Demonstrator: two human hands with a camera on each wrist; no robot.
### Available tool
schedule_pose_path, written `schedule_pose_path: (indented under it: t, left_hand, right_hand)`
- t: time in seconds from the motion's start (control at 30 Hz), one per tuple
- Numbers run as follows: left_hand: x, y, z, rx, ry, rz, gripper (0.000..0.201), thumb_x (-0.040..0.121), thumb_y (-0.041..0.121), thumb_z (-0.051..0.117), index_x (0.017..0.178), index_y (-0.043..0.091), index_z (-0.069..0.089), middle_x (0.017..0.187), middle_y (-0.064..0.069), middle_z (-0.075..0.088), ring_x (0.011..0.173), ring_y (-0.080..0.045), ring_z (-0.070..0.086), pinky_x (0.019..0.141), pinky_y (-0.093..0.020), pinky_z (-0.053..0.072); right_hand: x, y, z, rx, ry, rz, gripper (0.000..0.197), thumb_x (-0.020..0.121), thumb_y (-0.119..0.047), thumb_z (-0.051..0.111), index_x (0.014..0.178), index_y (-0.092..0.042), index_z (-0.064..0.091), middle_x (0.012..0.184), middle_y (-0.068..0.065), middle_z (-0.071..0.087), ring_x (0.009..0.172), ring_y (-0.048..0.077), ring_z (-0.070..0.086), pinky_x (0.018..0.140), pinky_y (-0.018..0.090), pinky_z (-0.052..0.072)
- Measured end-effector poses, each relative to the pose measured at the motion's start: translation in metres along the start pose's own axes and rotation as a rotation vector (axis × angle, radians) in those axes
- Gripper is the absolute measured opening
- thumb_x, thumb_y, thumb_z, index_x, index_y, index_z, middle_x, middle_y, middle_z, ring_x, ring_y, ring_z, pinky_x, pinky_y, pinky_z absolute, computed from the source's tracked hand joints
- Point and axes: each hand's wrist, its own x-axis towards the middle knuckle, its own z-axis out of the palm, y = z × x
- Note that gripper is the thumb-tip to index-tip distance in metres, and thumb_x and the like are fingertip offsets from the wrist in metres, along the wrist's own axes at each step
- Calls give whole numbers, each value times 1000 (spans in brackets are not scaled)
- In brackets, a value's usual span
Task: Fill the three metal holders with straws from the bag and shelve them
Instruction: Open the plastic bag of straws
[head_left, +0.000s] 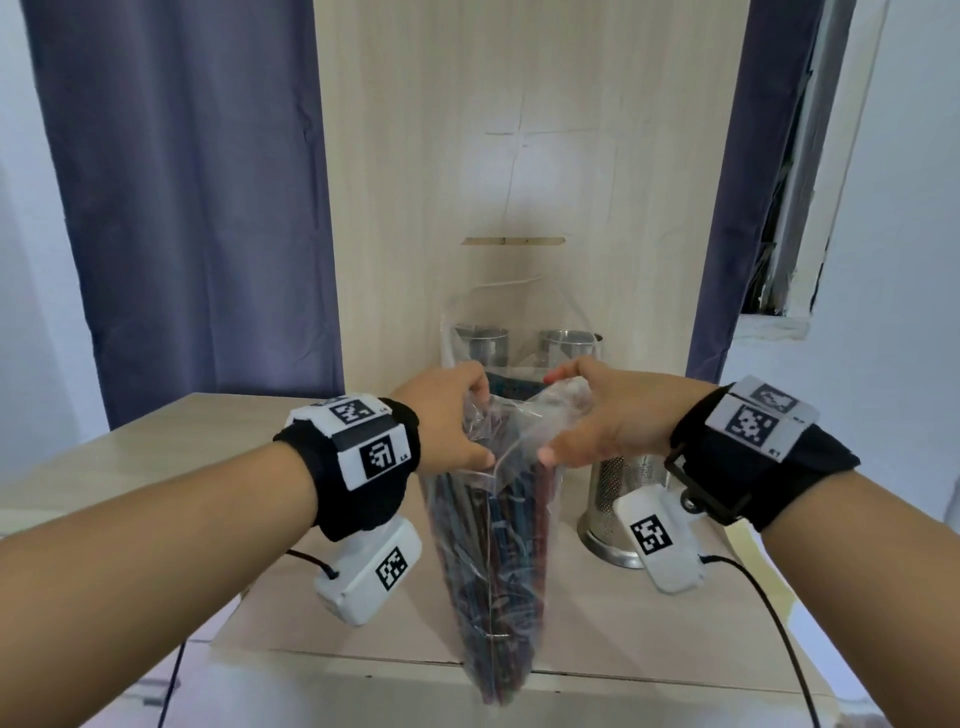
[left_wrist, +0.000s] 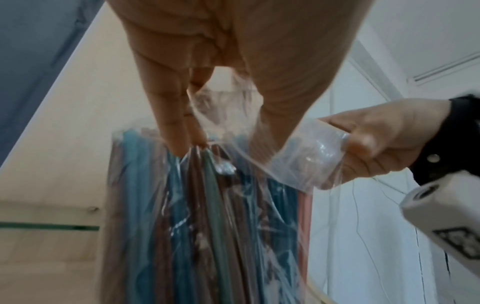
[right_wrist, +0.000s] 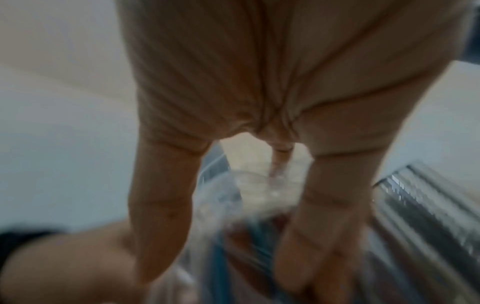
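Observation:
A clear plastic bag full of dark blue, teal and reddish straws stands upright at the table's front edge. My left hand pinches the left side of the bag's mouth, and my right hand pinches the right side; the plastic stretches between them. Two metal holders stand behind the bag, seen through the plastic. A third, perforated holder stands to the right under my right wrist; it also shows blurred in the right wrist view.
The light wooden table backs onto a wooden cabinet panel with purple curtains on both sides. Black cables trail from the wrist cameras over the table's front.

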Motion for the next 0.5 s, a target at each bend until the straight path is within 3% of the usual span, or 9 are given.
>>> schedule_pose_path:
  t: [0.07, 0.1, 0.2, 0.3, 0.4, 0.47, 0.5]
  left_hand:
    - [1, -4, 6, -70, 79, -1, 42, 73, 34, 80, 90, 25, 43, 83, 6, 47, 75, -19, 53, 61, -29, 41]
    - [0, -6, 9, -91, 125, 2, 42, 72, 33, 81, 82, 26, 41, 82, 6, 46, 74, -18, 52, 58, -28, 38]
    - [-3, -8, 23, -115, 277, 22, 45, 73, 33, 81, 69, 26, 36, 80, 6, 42, 69, -13, 43, 54, -20, 29]
    - [-11, -14, 35, -105, 335, 60, 40, 76, 38, 77, 71, 26, 39, 83, 11, 32, 73, -12, 40, 58, -17, 30]
    - [-19, -25, 44, 7, 301, 65, 45, 71, 70, 63, 79, 29, 49, 94, 7, 36, 89, -13, 40, 80, -26, 39]
    - [-26, -30, 48, -10, 299, 6, 58, 67, 87, 43, 74, 31, 55, 118, 0, 38, 111, -19, 37, 97, -34, 37]
    - [-30, -30, 49, -80, 294, -39, 62, 69, 87, 36, 73, 30, 59, 131, 0, 34, 123, -22, 34, 104, -35, 33]
  right_hand:
    - [4, 5, 5, -330, 116, -75, 82, 62, -33, 91, 122, -30, 35, 112, -1, 57, 93, 15, 61, 77, 32, 53]
    - [7, 8, 7, -401, 194, -112, 78, 62, -35, 91, 117, -28, 37, 104, -3, 57, 88, 14, 59, 73, 30, 50]
    - [15, 17, 18, -400, 464, -220, 48, 73, -20, 83, 99, -19, 42, 81, -6, 51, 67, 12, 50, 52, 19, 34]
    - [20, 32, 28, -453, 656, -249, 30, 80, -8, 68, 83, -18, 40, 76, -4, 47, 65, 12, 43, 51, 20, 28]
    - [17, 47, 30, -449, 575, -259, 31, 77, -20, 74, 88, -20, 45, 92, 0, 50, 79, 15, 48, 59, 20, 34]
    - [6, 48, 23, -367, 404, -227, 36, 77, -25, 75, 98, -21, 47, 101, 1, 47, 89, 16, 49, 65, 20, 36]
    - [-3, 46, 19, -300, 306, -167, 34, 80, -26, 72, 103, -20, 48, 98, -1, 47, 86, 14, 49, 63, 19, 36]
